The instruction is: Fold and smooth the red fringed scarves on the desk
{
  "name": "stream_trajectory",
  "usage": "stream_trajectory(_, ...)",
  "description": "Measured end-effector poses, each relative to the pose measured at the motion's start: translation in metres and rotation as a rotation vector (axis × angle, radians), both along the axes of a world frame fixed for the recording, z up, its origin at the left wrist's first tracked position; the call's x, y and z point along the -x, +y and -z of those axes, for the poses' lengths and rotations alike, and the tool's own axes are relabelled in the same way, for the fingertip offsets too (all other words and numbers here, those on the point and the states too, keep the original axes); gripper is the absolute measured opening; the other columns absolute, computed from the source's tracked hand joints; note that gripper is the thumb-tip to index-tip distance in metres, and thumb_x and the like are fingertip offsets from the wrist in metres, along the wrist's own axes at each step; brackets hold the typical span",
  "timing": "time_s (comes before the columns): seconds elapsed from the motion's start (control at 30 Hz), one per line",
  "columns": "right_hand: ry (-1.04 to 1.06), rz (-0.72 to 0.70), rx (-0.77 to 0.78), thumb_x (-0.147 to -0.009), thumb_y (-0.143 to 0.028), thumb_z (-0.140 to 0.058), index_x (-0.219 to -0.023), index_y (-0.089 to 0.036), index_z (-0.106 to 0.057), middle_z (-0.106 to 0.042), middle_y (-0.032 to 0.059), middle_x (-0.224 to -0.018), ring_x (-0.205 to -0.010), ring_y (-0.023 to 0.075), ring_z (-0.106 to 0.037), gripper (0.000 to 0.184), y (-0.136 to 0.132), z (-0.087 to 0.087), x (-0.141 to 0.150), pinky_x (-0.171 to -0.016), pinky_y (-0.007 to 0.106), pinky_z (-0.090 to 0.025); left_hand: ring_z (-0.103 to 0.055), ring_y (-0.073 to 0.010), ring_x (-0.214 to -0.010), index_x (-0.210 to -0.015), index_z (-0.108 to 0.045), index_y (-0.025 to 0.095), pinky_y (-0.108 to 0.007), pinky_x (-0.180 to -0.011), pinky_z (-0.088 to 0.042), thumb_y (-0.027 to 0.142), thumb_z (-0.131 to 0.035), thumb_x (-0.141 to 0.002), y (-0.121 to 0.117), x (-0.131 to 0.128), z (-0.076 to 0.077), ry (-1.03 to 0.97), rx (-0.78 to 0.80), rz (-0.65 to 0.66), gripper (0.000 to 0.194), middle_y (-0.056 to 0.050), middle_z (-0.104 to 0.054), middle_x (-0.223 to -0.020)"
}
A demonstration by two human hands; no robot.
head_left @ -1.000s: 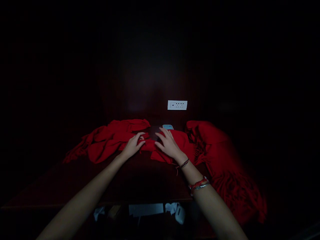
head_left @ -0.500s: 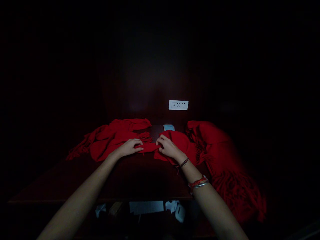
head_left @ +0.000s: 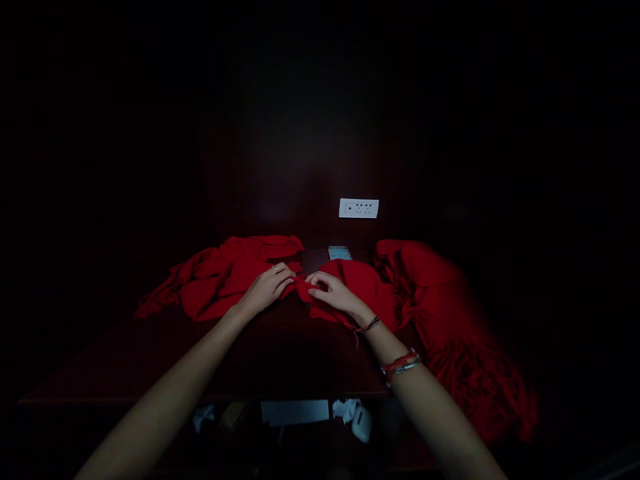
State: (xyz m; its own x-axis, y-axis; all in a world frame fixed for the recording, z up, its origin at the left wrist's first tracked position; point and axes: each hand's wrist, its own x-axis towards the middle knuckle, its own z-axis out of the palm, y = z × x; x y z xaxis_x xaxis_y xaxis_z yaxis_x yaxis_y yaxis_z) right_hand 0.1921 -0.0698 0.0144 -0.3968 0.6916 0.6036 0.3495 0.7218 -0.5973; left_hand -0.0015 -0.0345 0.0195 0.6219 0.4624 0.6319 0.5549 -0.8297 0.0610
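A red fringed scarf (head_left: 350, 275) lies bunched across the dark desk. My left hand (head_left: 270, 287), with a ring on one finger, pinches a narrow part of the red cloth near the desk's middle. Just to its right, my right hand (head_left: 331, 292) is curled with thumb and fingers closed on the same stretch of cloth. Only a short span of fabric shows between the two hands. More red cloth (head_left: 215, 283) is heaped on the left. A further fringed length (head_left: 440, 293) spreads on the right and hangs toward the desk's front. Whether these are one piece I cannot tell.
A white wall socket (head_left: 359, 208) sits on the dark panel behind. Near it lies a small light-blue item (head_left: 340, 253). Below the desk edge (head_left: 150, 400) are a pale flat box (head_left: 295, 412), crumpled white paper (head_left: 346, 409) and a white rounded case (head_left: 362, 424).
My hands have come closer together, with the left moving right and slightly up. The cloth span between them has shortened and bunched up.
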Motion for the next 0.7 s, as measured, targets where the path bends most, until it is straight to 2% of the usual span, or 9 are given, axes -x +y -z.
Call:
stream_trajectory(0.13, -0.082, 0.108, 0.009, -0.072, -0.027, -0.049, -0.075, -0.017, -0.047, -0.047, -0.0043, -0.065, -0.06, 0.0083, -0.043, 0.011, -0.006, -0.005, -0.006, -0.056, 0.019, -0.034, -0.052, -0.0139, -0.08, -0.09, -0.053, 0.018, -0.023, -0.074, -0.039, 0.032, -0.028, -0.086, 0.004, 0.004, 0.001, 0.024, -0.005, -0.065, 0.029, -0.004, -0.056, -0.085)
stream_trajectory(0.2, -0.195, 0.179, -0.023, -0.072, -0.028, -0.05, -0.08, -0.017, -0.05, -0.05, -0.0037, -0.066, -0.06, 0.0088, -0.044, 0.014, -0.009, -0.009, -0.012, -0.057, 0.019, -0.033, -0.052, -0.0144, -0.081, -0.09, -0.053, 0.019, -0.024, -0.074, -0.039, 0.032, -0.029, -0.085, 0.008, 0.008, 0.0, 0.016, -0.019, -0.17, 0.029, -0.004, -0.058, -0.087)
stream_trajectory(0.4, -0.555, 0.357, -0.104, -0.076, -0.033, -0.046, -0.093, -0.018, -0.053, -0.057, 0.0043, -0.086, -0.079, 0.0141, -0.051, 0.024, -0.008, -0.031, -0.022, -0.07, 0.024, -0.035, -0.053, -0.0227, -0.081, -0.098, -0.051, 0.018, -0.033, -0.065, -0.041, 0.036, -0.025, -0.085, 0.018, 0.041, -0.011, -0.112, 0.066, -0.759, 0.035, -0.009, -0.056, -0.095)
stream_trajectory(0.47, -0.677, 0.43, -0.117, -0.072, -0.034, -0.052, -0.098, -0.019, -0.052, -0.055, 0.0069, -0.096, -0.089, 0.0171, -0.049, 0.03, -0.005, -0.039, -0.024, -0.076, 0.027, -0.034, -0.053, -0.0267, -0.079, -0.101, -0.049, 0.013, -0.038, -0.06, -0.04, 0.035, -0.019, -0.086, 0.021, 0.06, -0.012, -0.19, 0.116, -0.906, 0.04, -0.014, -0.056, -0.091)
stream_trajectory(0.53, -0.8, 0.548, -0.061, -0.063, -0.034, -0.061, -0.104, -0.021, -0.051, -0.051, 0.0097, -0.106, -0.098, 0.0227, -0.044, 0.044, -0.003, -0.041, -0.029, -0.079, 0.033, -0.033, -0.052, -0.0299, -0.082, -0.106, -0.046, 0.01, -0.041, -0.062, -0.039, 0.03, -0.019, -0.085, 0.023, 0.077, -0.011, -0.285, 0.172, -1.026, 0.04, -0.018, -0.054, -0.091)
stream_trajectory(0.6, -0.852, 0.69, 0.062, -0.053, -0.029, -0.069, -0.108, -0.024, -0.049, -0.045, 0.0119, -0.114, -0.102, 0.0276, -0.041, 0.059, 0.0, -0.035, -0.035, -0.078, 0.037, -0.033, -0.047, -0.0331, -0.092, -0.111, -0.042, 0.008, -0.045, -0.068, -0.037, 0.024, -0.026, -0.082, 0.022, 0.082, -0.01, -0.341, 0.167, -1.062, 0.037, -0.021, -0.048, -0.1)
stream_trajectory(0.63, -0.836, 0.734, 0.118, -0.052, -0.025, -0.069, -0.109, -0.025, -0.048, -0.044, 0.0122, -0.115, -0.101, 0.0275, -0.042, 0.061, 0.002, -0.029, -0.038, -0.076, 0.037, -0.035, -0.042, -0.0342, -0.098, -0.114, -0.039, 0.008, -0.047, -0.073, -0.035, 0.022, -0.03, -0.08, 0.02, 0.079, -0.011, -0.343, 0.118, -1.034, 0.037, -0.022, -0.043, -0.107)
stream_trajectory(0.7, -0.762, 0.758, 0.177, -0.059, -0.016, -0.062, -0.104, -0.023, -0.052, -0.05, 0.0108, -0.106, -0.092, 0.0218, -0.049, 0.047, 0.006, -0.016, -0.042, -0.072, 0.031, -0.037, -0.034, -0.0331, -0.107, -0.117, -0.036, 0.01, -0.047, -0.081, -0.031, 0.018, -0.034, -0.078, 0.016, 0.06, -0.011, -0.266, -0.042, -0.87, 0.041, -0.02, -0.034, -0.118)
